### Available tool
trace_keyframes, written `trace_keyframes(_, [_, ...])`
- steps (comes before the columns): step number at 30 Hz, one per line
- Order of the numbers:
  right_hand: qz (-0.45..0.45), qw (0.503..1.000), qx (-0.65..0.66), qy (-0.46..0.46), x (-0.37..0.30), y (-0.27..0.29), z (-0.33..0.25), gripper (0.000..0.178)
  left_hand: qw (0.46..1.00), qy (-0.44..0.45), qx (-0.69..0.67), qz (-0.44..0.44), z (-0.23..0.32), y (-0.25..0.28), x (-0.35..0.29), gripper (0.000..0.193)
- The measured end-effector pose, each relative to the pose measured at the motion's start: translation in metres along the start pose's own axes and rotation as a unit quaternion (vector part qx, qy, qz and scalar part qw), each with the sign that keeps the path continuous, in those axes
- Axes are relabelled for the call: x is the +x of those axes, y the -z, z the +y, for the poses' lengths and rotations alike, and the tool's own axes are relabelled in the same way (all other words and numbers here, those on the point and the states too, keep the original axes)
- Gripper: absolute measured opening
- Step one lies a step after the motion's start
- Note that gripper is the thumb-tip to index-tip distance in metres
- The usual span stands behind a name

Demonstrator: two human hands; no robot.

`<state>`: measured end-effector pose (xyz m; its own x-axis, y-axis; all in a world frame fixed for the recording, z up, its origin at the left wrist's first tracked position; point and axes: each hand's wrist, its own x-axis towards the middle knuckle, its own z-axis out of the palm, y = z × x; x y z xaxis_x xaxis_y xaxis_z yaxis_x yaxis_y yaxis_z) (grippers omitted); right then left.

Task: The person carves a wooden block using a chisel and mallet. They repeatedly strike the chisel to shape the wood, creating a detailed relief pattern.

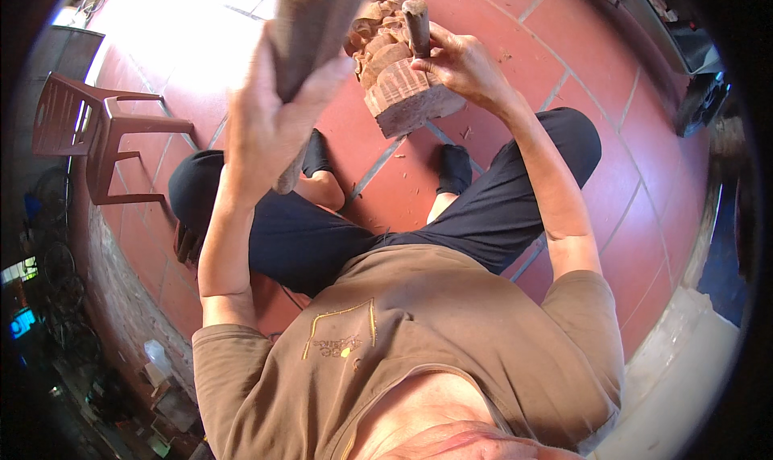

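Note:
My left hand (270,109) is wrapped round a wooden mallet (314,29), blurred by motion and raised close to the camera; the end of its handle shows below the wrist. My right hand (471,65) grips a chisel (417,25) by its upright wooden handle. Its blade is hidden from view behind the fingers. Under the chisel, a carved block of brown wood (411,105) lies on the floor ahead of my feet. Rounded, knobbly carving covers its far part, while the near end is flat and plain. The mallet stands apart from the chisel, to its left.
Red floor tiles (620,194) with pale joints surround me, with wood chips (467,131) scattered near the block. A brown plastic chair (101,130) stands at the left. Dark metal equipment (684,41) is at the far right. A whitish slab (684,371) lies at the lower right.

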<state>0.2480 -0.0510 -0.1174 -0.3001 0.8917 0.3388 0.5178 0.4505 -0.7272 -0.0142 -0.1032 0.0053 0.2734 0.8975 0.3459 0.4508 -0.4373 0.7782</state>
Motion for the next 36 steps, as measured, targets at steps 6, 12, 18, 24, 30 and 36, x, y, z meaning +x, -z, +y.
trace_keyframes(6, [0.043, 0.999, 0.029, -0.006, -0.002, 0.005, 0.014, 0.048, 0.982, 0.022, 0.141, -0.125, -0.025, 0.001, 0.0, 0.054])
trace_keyframes(12, [0.048, 0.977, 0.18, -0.1, -0.006, 0.023, -0.002, 0.034, 0.988, 0.097, 0.076, -0.096, -0.012, 0.013, 0.003, 0.056])
trace_keyframes(18, [0.026, 0.984, 0.149, -0.091, -0.007, 0.014, 0.003, 0.025, 0.988, 0.105, 0.063, -0.09, -0.01, 0.014, 0.004, 0.058])
trace_keyframes(24, [0.008, 0.985, 0.149, -0.084, -0.007, 0.011, 0.01, 0.035, 0.992, 0.072, 0.057, -0.089, -0.012, 0.013, 0.003, 0.056])
trace_keyframes(30, [0.012, 0.991, 0.125, -0.045, -0.007, 0.008, 0.012, 0.042, 0.998, 0.017, -0.064, -0.006, 0.0, 0.007, 0.001, 0.057])
trace_keyframes(36, [0.008, 0.985, 0.142, -0.095, -0.007, 0.01, -0.006, 0.024, 0.98, -0.005, 0.156, -0.125, -0.023, -0.005, 0.002, 0.056])
